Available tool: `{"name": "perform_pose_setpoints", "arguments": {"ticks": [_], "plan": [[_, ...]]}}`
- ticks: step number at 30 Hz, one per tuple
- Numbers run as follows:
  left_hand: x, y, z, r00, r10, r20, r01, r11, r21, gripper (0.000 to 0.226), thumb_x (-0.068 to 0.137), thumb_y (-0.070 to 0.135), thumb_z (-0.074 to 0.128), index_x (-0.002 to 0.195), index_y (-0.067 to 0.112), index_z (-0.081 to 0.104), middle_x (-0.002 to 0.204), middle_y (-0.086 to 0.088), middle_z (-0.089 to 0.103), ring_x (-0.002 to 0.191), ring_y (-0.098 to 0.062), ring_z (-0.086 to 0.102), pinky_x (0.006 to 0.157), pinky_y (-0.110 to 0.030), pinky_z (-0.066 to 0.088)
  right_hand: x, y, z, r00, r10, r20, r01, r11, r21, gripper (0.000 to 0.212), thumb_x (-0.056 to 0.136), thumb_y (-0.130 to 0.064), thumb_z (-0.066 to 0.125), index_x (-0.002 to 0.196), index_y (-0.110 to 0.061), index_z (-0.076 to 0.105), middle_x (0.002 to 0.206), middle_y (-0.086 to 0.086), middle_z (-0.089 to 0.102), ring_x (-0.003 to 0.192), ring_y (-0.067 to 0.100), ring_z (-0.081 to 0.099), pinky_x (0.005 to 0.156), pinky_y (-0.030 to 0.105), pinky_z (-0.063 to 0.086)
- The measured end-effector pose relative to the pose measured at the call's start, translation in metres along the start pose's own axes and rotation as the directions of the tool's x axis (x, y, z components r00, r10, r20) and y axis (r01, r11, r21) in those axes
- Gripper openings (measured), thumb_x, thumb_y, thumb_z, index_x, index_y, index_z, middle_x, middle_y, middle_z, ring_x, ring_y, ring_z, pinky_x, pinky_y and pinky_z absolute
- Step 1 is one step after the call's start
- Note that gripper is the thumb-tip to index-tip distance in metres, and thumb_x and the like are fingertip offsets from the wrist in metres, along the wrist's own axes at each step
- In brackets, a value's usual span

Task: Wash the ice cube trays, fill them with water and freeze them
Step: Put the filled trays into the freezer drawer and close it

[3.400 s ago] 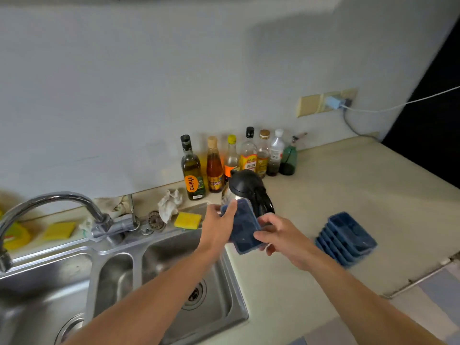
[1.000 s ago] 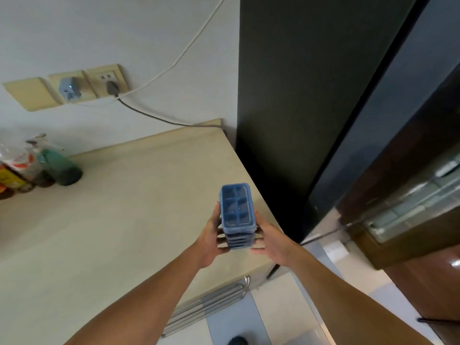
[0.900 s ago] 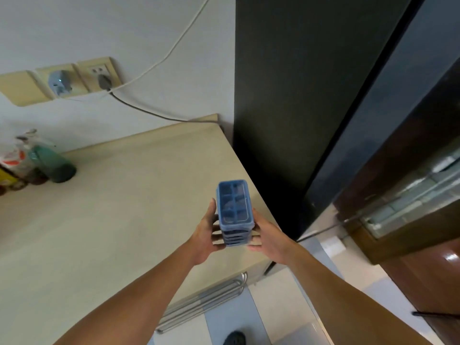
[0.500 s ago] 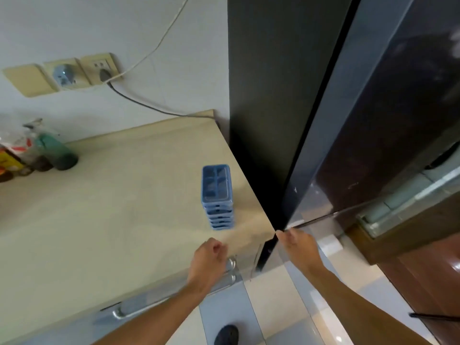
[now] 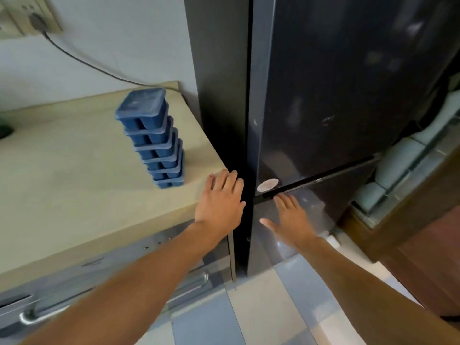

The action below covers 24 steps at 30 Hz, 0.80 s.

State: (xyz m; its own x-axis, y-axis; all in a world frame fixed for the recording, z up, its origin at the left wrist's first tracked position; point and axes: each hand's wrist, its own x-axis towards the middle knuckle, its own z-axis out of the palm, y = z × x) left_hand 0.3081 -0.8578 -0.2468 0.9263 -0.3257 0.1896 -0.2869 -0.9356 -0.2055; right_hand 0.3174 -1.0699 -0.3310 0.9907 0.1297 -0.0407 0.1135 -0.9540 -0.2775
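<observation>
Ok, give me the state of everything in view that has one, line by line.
Ice cube trays: stacked on the counter, not held.
Fridge doors: shut.
Left hand: open, empty, at the counter corner.
Right hand: open, empty, fingertips at the gap between the doors.
Plug: in the wall socket.

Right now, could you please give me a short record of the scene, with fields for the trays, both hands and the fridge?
trays: blue ice cube trays stacked upright on the counter, near its right end
left hand: open, empty, over the counter's corner beside the fridge
right hand: open, empty, fingers at the seam between the fridge doors
fridge: dark, both doors shut
freezing step: not yet done
</observation>
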Motion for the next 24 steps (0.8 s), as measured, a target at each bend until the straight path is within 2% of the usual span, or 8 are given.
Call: {"name": "perform_pose_setpoints", "arguments": {"ticks": [4, 7, 10, 13, 15, 18, 21, 24], "plan": [[0.005, 0.002, 0.029, 0.934, 0.013, -0.357, 0.0, 0.999, 0.036, 0.035, 0.096, 0.041, 0.056, 0.119, 0.015, 0.062, 0.127, -0.005, 0.063, 0.125, -0.027, 0.054, 0.105, -0.047, 0.045, 0.026, 0.015, 0.032, 0.974, -0.12, -0.19, 0.105, 0.991, -0.089, 0.082, 0.094, -0.067, 0.053, 0.152, -0.01, 0.042, 0.157, 0.01, 0.041, 0.151, 0.033, 0.028, 0.12, 0.049, 0.028], [0.009, 0.005, 0.037, 0.871, 0.018, -0.49, 0.026, 0.996, 0.082, 0.028, 0.1, 0.041, 0.048, 0.106, 0.018, 0.064, 0.107, -0.001, 0.069, 0.105, -0.025, 0.064, 0.089, -0.04, 0.05, 0.036, 0.019, 0.046, 0.931, -0.141, -0.337, 0.114, 0.989, -0.099, 0.078, 0.089, -0.074, 0.047, 0.139, -0.014, 0.055, 0.137, 0.004, 0.055, 0.137, 0.028, 0.043, 0.106, 0.047, 0.041], [0.007, 0.011, 0.037, 0.813, -0.024, -0.582, 0.085, 0.993, 0.078, 0.028, 0.1, 0.042, 0.047, 0.097, 0.022, 0.065, 0.097, 0.002, 0.071, 0.093, -0.021, 0.067, 0.077, -0.036, 0.05, 0.036, 0.016, 0.045, 0.93, -0.114, -0.348, 0.085, 0.992, -0.098, 0.082, 0.086, -0.082, 0.037, 0.131, -0.017, 0.059, 0.131, 0.003, 0.058, 0.132, 0.027, 0.046, 0.1, 0.049, 0.044], [0.002, 0.018, 0.043, 0.773, -0.057, -0.632, 0.068, 0.998, -0.007, 0.03, 0.1, 0.04, 0.051, 0.106, 0.017, 0.07, 0.117, -0.002, 0.071, 0.116, -0.023, 0.063, 0.102, -0.042, 0.046, 0.015, 0.024, 0.04, 0.893, -0.103, -0.438, 0.083, 0.994, -0.066, 0.076, 0.087, -0.084, 0.033, 0.106, -0.018, 0.067, 0.113, 0.001, 0.065, 0.117, 0.026, 0.055, 0.089, 0.045, 0.047], [-0.006, 0.029, 0.051, 0.746, 0.002, -0.666, -0.059, 0.996, -0.063, 0.027, 0.099, 0.032, 0.056, 0.11, 0.013, 0.071, 0.13, -0.006, 0.067, 0.132, -0.025, 0.054, 0.118, -0.048, 0.034, -0.01, 0.037, 0.032, 0.857, -0.042, -0.513, 0.051, 0.999, 0.004, 0.077, 0.086, -0.085, 0.027, 0.074, -0.019, 0.064, 0.081, -0.002, 0.066, 0.089, 0.026, 0.064, 0.071, 0.039, 0.043], [-0.01, 0.055, 0.066, 0.692, 0.169, -0.702, -0.27, 0.962, -0.035, 0.023, 0.096, 0.027, 0.057, 0.107, 0.011, 0.07, 0.123, -0.006, 0.068, 0.126, -0.027, 0.058, 0.11, -0.046, 0.043, -0.04, 0.061, 0.0, 0.824, 0.056, -0.564, -0.064, 0.998, 0.006, 0.071, 0.091, -0.081, 0.03, 0.058, -0.02, 0.049, 0.055, -0.006, 0.049, 0.061, 0.026, 0.057, 0.057, 0.036, 0.037], [0.006, 0.085, 0.077, 0.754, 0.174, -0.633, -0.327, 0.936, -0.132, 0.019, 0.097, 0.031, 0.053, 0.096, 0.016, 0.065, 0.104, 0.0, 0.066, 0.097, -0.025, 0.064, 0.074, -0.038, 0.054, -0.049, 0.086, -0.046, 0.799, 0.055, -0.599, -0.136, 0.987, -0.09, 0.062, 0.097, -0.071, 0.041, 0.066, -0.018, 0.053, 0.061, -0.001, 0.052, 0.061, 0.024, 0.054, 0.053, 0.034, 0.04], [0.03, 0.115, 0.094, 0.873, 0.168, -0.457, -0.291, 0.933, -0.212, 0.022, 0.099, 0.037, 0.048, 0.108, 0.02, 0.059, 0.11, 0.002, 0.062, 0.101, -0.022, 0.059, 0.072, -0.037, 0.051, -0.055, 0.104, -0.08, 0.819, 0.121, -0.561, -0.212, 0.972, -0.1, 0.059, 0.096, -0.069, 0.048, 0.069, -0.016, 0.052, 0.066, 0.0, 0.057, 0.06, 0.018, 0.051, 0.049, 0.031, 0.033]]}}
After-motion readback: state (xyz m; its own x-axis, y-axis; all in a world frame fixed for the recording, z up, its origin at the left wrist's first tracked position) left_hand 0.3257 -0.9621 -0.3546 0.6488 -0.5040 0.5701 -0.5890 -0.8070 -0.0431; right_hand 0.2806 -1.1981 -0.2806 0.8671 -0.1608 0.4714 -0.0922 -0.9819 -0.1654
